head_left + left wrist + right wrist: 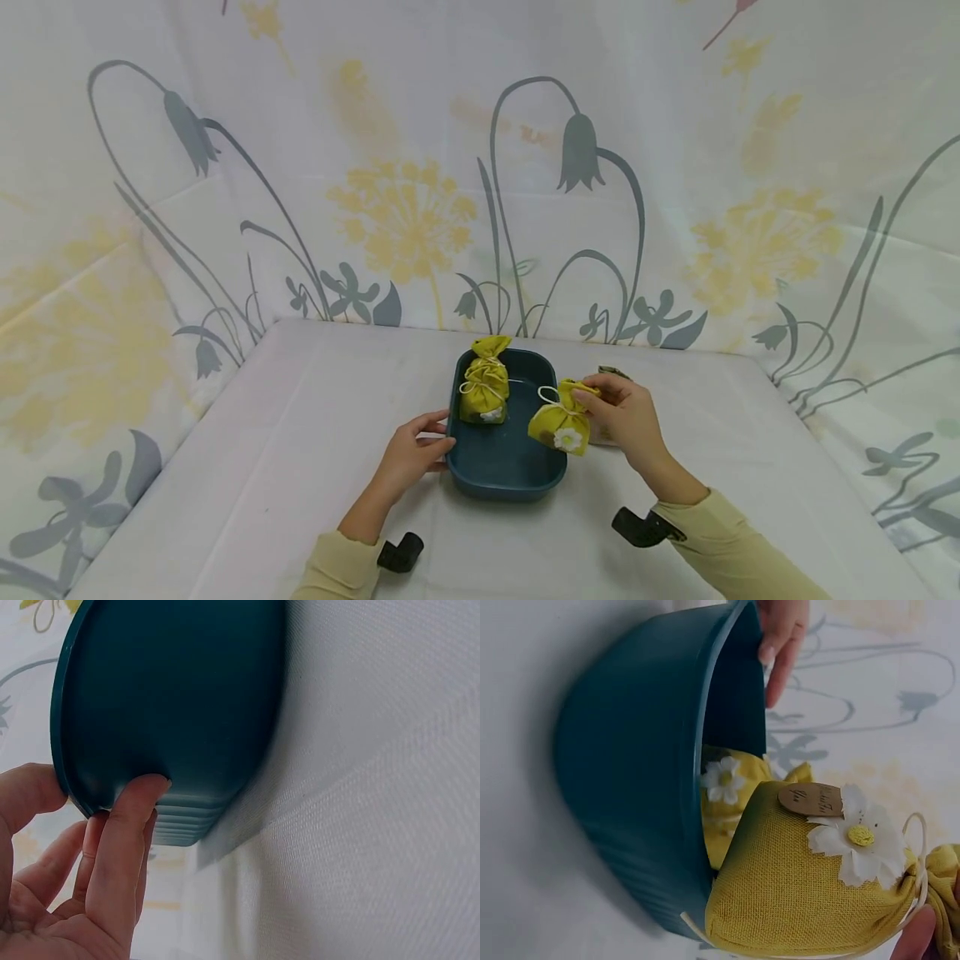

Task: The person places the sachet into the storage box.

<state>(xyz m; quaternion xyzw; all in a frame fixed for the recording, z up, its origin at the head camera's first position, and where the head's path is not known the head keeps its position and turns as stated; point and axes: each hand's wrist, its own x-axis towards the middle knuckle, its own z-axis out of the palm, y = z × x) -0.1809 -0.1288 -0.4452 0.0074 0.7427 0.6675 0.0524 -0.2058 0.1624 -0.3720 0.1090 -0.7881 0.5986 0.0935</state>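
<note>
A dark teal plastic basin point(502, 479) stands on the table. My left hand point(412, 450) holds its left rim, thumb at the edge and fingers against the outer wall, as the left wrist view shows. With thumb and fingers, my right hand point(630, 417) pinches the gathered neck of a yellow drawstring pouch point(551, 427) over the basin's right rim. That pouch bears a white cloth flower point(860, 836) and a small brown tag point(810, 799). Inside the basin, along its left side, sit what look like two similar yellow pouches point(483, 400), one behind the other.
Behind my right hand lies a brownish item point(603, 432), mostly hidden, its kind unclear. A white cloth covers the table point(300, 467). A flower-printed curtain point(420, 125) rises at the back and sides. Black wrist mounts point(641, 527) sit on both sleeves.
</note>
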